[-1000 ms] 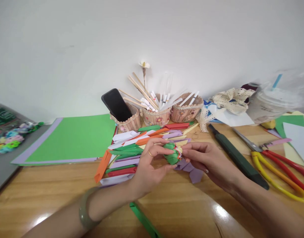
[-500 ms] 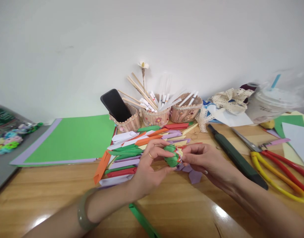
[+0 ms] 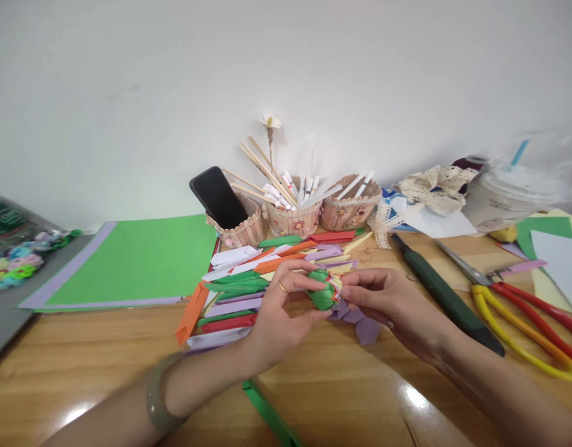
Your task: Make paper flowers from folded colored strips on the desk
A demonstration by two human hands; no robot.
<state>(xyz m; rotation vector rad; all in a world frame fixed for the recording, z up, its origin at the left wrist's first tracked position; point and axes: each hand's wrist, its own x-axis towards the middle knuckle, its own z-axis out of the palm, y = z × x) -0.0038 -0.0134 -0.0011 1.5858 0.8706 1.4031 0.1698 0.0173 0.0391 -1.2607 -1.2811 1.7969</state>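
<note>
Between my hands is a small green folded-paper piece [image 3: 321, 298], rounded, with white, yellow and red folds along its right side. My left hand [image 3: 286, 310] grips its green side, thumb below and fingers above. The fingertips of my right hand [image 3: 383, 298] pinch at the coloured folds on the right edge; whether a loose bit of paper is in that pinch I cannot make out. Behind and left of my hands lie folded paper strips [image 3: 234, 306] in several colours. Purple folded paper pieces [image 3: 367, 330] rest under my right hand.
A green strip [image 3: 269, 413] lies near the front edge. Green and purple sheets [image 3: 136, 261] are at left. Right of my hands are a dark green cutter-like tool [image 3: 446, 295] and scissors [image 3: 481, 279]. Decorated holders [image 3: 292, 220] with a phone [image 3: 218, 198], sticks and pens stand by the wall.
The paper piece has turned slightly in my left fingers, and my right fingertips have shifted a little along its folded edge. Everything else stays where it was.
</note>
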